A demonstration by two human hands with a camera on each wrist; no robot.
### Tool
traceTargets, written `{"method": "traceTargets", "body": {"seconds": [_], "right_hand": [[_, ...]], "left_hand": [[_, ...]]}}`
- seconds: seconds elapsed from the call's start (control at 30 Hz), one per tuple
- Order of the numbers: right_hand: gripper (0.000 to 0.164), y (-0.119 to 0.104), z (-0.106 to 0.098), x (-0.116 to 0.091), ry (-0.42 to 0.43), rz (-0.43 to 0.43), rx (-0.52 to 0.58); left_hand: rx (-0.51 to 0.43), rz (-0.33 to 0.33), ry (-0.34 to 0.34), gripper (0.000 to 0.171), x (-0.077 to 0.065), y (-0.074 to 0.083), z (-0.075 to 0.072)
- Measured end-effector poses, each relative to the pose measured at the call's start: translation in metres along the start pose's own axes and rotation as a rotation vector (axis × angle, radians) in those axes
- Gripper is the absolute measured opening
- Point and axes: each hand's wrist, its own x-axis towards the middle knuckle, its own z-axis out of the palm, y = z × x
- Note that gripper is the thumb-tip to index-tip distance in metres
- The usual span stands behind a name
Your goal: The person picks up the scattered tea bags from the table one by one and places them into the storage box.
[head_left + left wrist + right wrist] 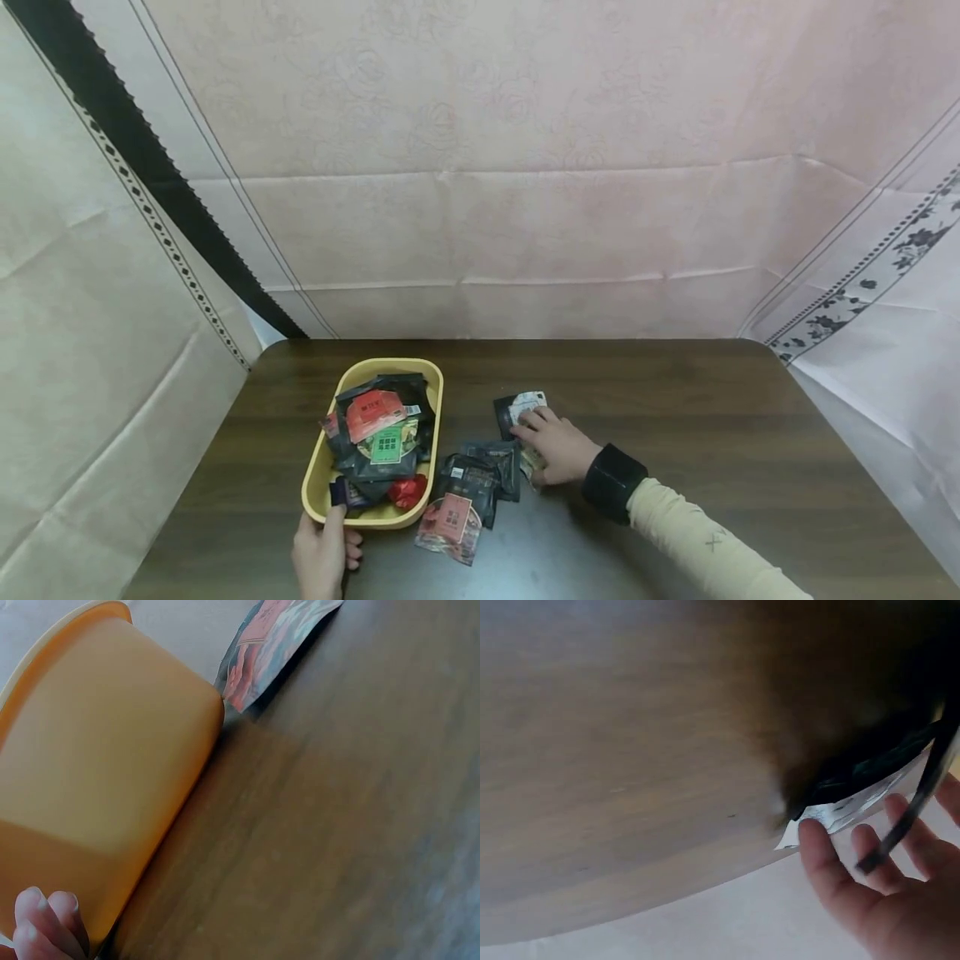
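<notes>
Right hand (558,450): fingers spread and slightly bent, fingertips over a white-printed packet (528,402), not gripped round it; can't tell how firmly they press. A dark packet (504,417) shows just left of it, partly under it. Left hand (321,554) holds the near end of the yellow basket (390,364), thumb up at the rim, fingertips by the outer wall in the left wrist view.

Basket sits on the left part of the brown table (697,408), filled with pouches: red-label pouch (372,414) on top, green-label pouch (387,446) nearer, red wrapped item (408,492) at the near right corner, dark purple packet (354,493) at the near left.

Between basket and right hand, loose on table: small black packet (510,467), black pouch (471,473) overlapping its left side, pink-label pouch (452,518) nearest, by the basket's near right corner.

Right arm has a black wristband (615,483) and cream sleeve (697,537). Pale patterned cloth (525,233) hangs beyond the table's far edge.
</notes>
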Motion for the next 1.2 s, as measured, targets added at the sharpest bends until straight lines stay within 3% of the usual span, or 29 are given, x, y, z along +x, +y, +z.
{"method": "traceTargets", "body": {"seconds": [0.1,0.27,0.43,0.53,0.67,0.83,1.0,1.2], "right_hand": [[0.061,0.004,0.000,-0.009,0.030,0.026,0.022],[0.065,0.004,-0.001,-0.018,0.002,0.044,0.067],[0.066,0.000,-0.001,-0.015,0.013,0.032,0.024],[0.053,-0.002,0.002,-0.010,0.012,-0.001,0.006],[0.029,-0.006,0.003,-0.008,-0.017,-0.055,0.060],[0.026,-0.010,0.000,-0.006,-0.029,-0.030,0.159],[0.014,-0.010,-0.012,0.001,0.071,-0.006,0.238],[0.010,-0.026,-0.037,0.023,0.211,-0.100,0.287]], "left_hand": [[0.001,-0.003,0.002,0.029,0.000,0.000,0.000],[-0.011,0.000,-0.007,0.029,0.000,0.000,-0.001],[-0.011,-0.008,-0.009,0.028,0.000,0.000,-0.003],[-0.017,-0.008,-0.005,0.028,0.000,0.000,-0.002],[-0.022,-0.006,-0.004,0.029,0.000,0.001,-0.001],[-0.017,-0.012,-0.007,0.031,-0.002,0.001,-0.001],[-0.006,-0.005,-0.007,0.030,-0.002,0.002,-0.001],[0.006,-0.005,-0.002,0.030,-0.001,0.001,0.000]]}}
